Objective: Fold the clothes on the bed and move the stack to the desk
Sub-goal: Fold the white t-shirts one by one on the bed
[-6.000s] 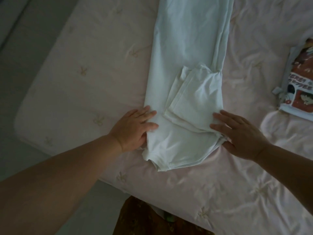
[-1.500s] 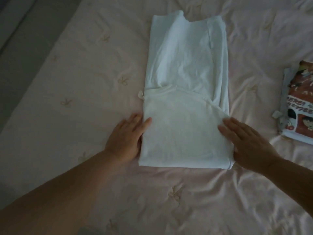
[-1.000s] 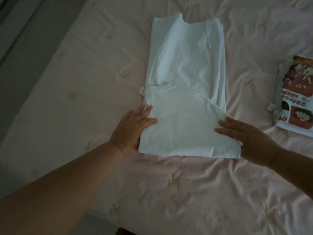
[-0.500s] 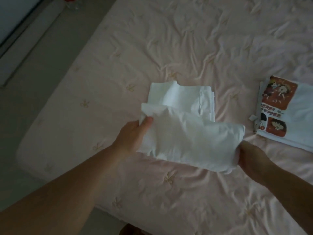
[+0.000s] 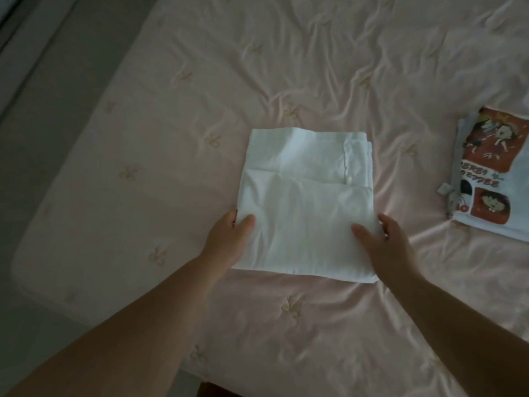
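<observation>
A white garment point(image 5: 307, 207) now lies as a compact, nearly square bundle near the front edge of a pink quilted bed point(image 5: 171, 116). A second and a half ago it was a longer strip stretching away up the bed; half a second ago both hands had the near portion lifted, and it has since been laid over the far portion. Judging from this, the white piece looks close to finished and ready for stacking.

The left hand point(image 5: 229, 239) holds the bundle's near left edge, thumb on top and fingers tucked out of sight underneath. The right hand point(image 5: 386, 242) grips the near right edge the same way, thumb lying on the cloth and fingers curled round the side. Both bare forearms reach in from the bottom of the view, angled inward toward the bundle.

A second folded shirt with a red cartoon print point(image 5: 498, 176) sits well apart at the right edge of the bed. No desk is in view, so the move there is not yet begun.
</observation>
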